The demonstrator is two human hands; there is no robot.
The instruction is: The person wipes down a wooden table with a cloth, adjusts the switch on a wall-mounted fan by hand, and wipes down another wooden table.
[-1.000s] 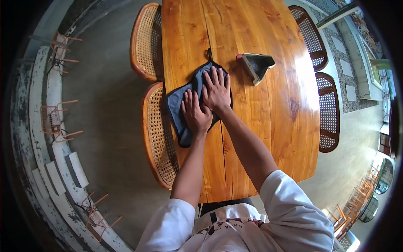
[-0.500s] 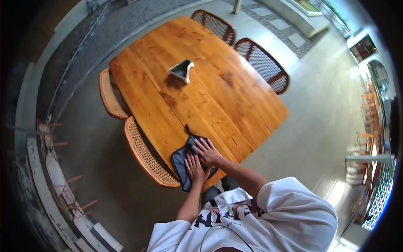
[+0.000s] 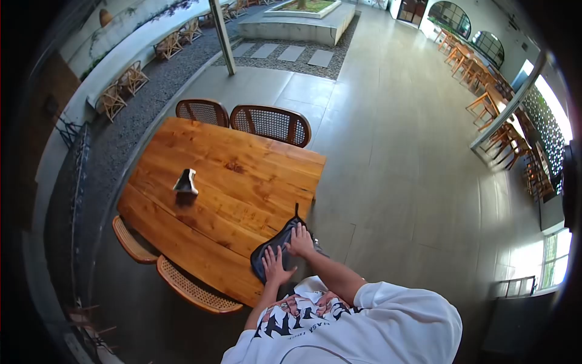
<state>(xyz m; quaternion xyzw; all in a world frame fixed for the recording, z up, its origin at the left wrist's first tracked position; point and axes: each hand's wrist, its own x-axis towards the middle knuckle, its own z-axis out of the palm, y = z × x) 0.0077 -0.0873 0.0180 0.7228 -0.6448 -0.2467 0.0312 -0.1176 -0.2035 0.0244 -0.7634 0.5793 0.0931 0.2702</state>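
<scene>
A dark blue-grey cloth with a black loop at its far corner lies on the near right end of the wooden table. My left hand rests flat on the cloth, fingers spread and thumb pointing out to the right. Beside it and a little farther forward, my right hand presses on the cloth with its fingers stretched out. Neither hand is gripping the cloth. Part of the cloth, under the hands and by the table edge, is hidden.
On the table stands a small black-and-white holder. Two cane-backed chairs line the far side, and two more cane chairs the near left side. A metal post rises beyond. Wooden tables and stools stand along the right wall.
My view has tilted up and turned, so the table now sits lower left and more of the room shows. Both hands stay on the cloth, with the left fingers now wider apart.
</scene>
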